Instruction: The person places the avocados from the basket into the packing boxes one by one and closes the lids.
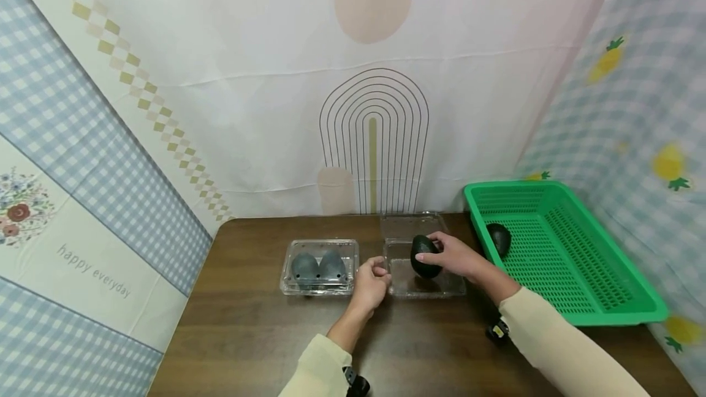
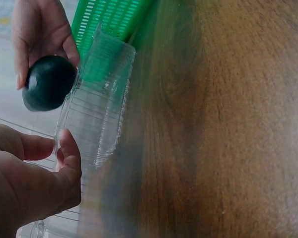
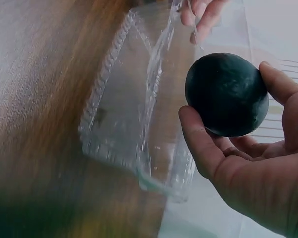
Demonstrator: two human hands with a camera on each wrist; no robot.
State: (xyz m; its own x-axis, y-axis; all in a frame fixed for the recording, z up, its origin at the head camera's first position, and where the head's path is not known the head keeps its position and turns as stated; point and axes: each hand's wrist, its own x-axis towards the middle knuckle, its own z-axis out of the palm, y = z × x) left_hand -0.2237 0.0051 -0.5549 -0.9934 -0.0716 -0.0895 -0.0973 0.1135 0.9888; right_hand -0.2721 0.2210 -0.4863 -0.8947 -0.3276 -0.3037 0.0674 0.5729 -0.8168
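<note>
1. I am holding the dark avocado (image 1: 426, 256) in my right hand (image 1: 455, 257), fingers (image 3: 201, 144) curled round it, just above the open clear clamshell box (image 1: 421, 274) on the counter (image 1: 248, 336); a firm but gentle grip seems best, since hard pressure could bruise it.
2. My left hand (image 1: 371, 283) is steadying the box's near edge, thumb and fingers narrowed on the thin plastic; I am keeping it flat so the tray cannot skid.
3. I am keeping the fruit level over the tray hollow, clear of the raised lid (image 1: 410, 225).
4. A closed box holding two avocados (image 1: 318, 267) is sitting just left; another avocado (image 1: 499, 239) is lying in the green basket (image 1: 607, 287) to the right.
</note>
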